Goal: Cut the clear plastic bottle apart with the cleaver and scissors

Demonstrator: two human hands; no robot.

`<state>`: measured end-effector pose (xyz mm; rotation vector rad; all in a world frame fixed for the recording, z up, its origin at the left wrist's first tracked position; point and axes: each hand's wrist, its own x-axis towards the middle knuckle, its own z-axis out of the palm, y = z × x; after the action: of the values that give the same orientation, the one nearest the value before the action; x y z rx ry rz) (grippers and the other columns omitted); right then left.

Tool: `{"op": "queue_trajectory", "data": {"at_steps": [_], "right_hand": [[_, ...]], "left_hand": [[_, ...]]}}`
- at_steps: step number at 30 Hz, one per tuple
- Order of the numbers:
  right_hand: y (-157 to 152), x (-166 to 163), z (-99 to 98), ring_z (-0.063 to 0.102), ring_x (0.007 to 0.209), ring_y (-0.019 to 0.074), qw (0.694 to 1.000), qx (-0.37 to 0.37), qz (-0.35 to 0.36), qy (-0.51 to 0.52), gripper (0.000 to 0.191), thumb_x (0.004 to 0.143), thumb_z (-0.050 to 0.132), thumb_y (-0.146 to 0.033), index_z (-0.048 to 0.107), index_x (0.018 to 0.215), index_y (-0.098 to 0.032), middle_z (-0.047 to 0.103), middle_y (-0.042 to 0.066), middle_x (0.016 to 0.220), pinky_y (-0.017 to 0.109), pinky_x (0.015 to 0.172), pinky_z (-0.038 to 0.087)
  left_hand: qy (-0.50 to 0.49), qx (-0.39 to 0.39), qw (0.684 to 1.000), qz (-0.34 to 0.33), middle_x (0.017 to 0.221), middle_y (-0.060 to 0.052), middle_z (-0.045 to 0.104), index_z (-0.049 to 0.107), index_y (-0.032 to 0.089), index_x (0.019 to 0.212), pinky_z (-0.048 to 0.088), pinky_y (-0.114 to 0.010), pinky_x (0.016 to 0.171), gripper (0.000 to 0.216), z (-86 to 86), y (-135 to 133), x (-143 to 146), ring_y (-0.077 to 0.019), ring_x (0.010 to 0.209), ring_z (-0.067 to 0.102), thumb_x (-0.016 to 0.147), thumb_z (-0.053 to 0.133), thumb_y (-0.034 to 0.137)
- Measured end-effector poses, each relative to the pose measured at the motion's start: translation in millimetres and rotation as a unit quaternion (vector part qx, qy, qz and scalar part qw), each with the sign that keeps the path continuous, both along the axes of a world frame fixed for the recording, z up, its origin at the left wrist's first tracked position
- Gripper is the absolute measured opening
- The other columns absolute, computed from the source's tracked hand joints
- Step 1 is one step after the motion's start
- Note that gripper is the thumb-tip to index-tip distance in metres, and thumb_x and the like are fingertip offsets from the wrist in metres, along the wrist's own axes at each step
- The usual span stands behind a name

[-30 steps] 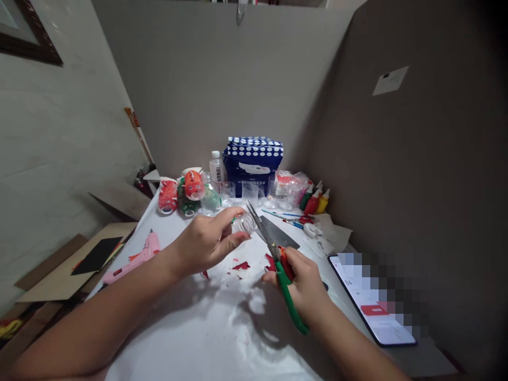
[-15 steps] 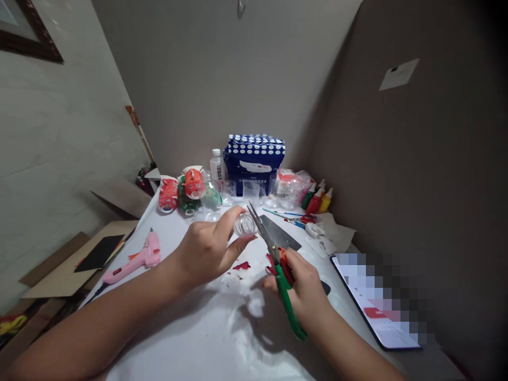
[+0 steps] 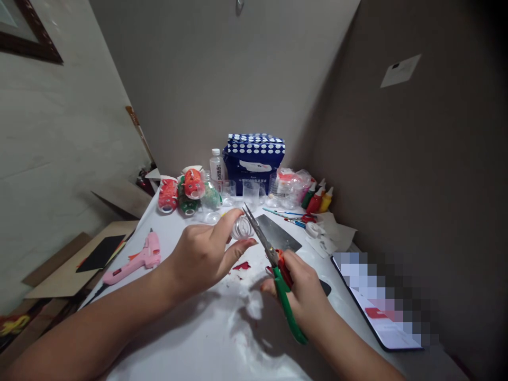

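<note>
Between the thumb and fingers of my left hand (image 3: 206, 251) is a clear ridged plastic bottle piece (image 3: 243, 227), its round end turned toward me. My right hand (image 3: 304, 283) grips scissors (image 3: 282, 288) with green and red handles. Their slim blades point up and away, just right of the plastic piece; whether they touch it I cannot tell. The blades look nearly closed. Below lie dark red scraps (image 3: 241, 266) on the white table cover (image 3: 190, 338).
A pink glue gun (image 3: 137, 259) lies left, beyond it red painted bottle figures (image 3: 168, 194). At the back stand a blue dotted bag (image 3: 254, 169), clear plastic cups (image 3: 251, 191) and paint bottles (image 3: 315, 200). A dark grey sheet (image 3: 280, 233) and brushes (image 3: 293, 213) lie centre right; a tablet (image 3: 377, 307) lies right.
My left hand and the plastic piece have shifted slightly left, and the piece has turned a little. The scissors' tips have moved slightly left and their blades look closer together.
</note>
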<state>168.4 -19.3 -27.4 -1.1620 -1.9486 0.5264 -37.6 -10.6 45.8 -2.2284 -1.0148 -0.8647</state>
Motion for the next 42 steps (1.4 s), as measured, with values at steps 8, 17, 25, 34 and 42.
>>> {"op": "queue_trajectory", "data": {"at_steps": [8,17,25,34,42], "right_hand": [[4.1,7.8,7.0,0.048,0.064,0.017,0.995,-0.045,0.028,-0.086,0.041,0.068,0.073,-0.047,0.043,0.081,-0.023,0.049,-0.001,0.078,0.028,0.057,0.036],[3.1,11.9,17.9,0.052,0.076,0.0206,0.991,-0.051,0.029,-0.116,0.046,0.066,0.077,-0.045,0.05,0.094,-0.022,0.052,0.002,0.089,0.032,0.064,0.042],[5.8,14.3,13.3,0.052,0.075,0.0209,0.997,-0.021,0.003,-0.08,0.031,0.072,0.072,-0.042,0.052,0.08,-0.021,0.051,0.003,0.083,0.032,0.064,0.04],[5.2,15.6,10.0,0.049,0.067,0.0187,0.996,0.065,0.005,-0.057,0.027,0.077,0.066,-0.042,0.049,0.073,-0.021,0.05,0.003,0.076,0.03,0.06,0.039],[5.3,14.9,1.9,0.045,0.061,0.0152,0.992,0.115,0.026,-0.035,0.031,0.079,0.067,-0.042,0.044,0.072,-0.021,0.048,0.001,0.069,0.027,0.057,0.034]], "left_hand": [[0.002,-0.087,0.996,-0.036,0.054,0.004,0.056,0.049,0.012,0.108,0.036,-0.023,0.043,0.032,1.9,1.5,-3.9,-0.013,0.041,0.055,0.098,0.035,0.04],[0.014,-0.178,0.98,-0.081,0.051,0.006,0.051,0.048,0.015,0.107,0.034,-0.024,0.044,0.032,2.0,4.8,-6.1,-0.014,0.041,0.054,0.099,0.032,0.042],[-0.012,-0.222,0.966,-0.128,0.05,0.007,0.049,0.049,0.015,0.108,0.034,-0.022,0.045,0.026,2.6,7.7,-8.5,-0.0118,0.04,0.05,0.097,0.04,0.037],[-0.002,-0.282,0.941,-0.184,0.056,0.005,0.056,0.053,0.018,0.098,0.035,-0.019,0.048,0.015,12.1,8.4,-19.4,-0.0095,0.046,0.052,0.094,0.048,0.031],[0.001,-0.398,0.884,-0.248,0.061,0.003,0.056,0.054,0.017,0.081,0.037,-0.018,0.05,0.022,27.1,11.5,-30.5,-0.0078,0.051,0.051,0.094,0.045,0.033]]}}
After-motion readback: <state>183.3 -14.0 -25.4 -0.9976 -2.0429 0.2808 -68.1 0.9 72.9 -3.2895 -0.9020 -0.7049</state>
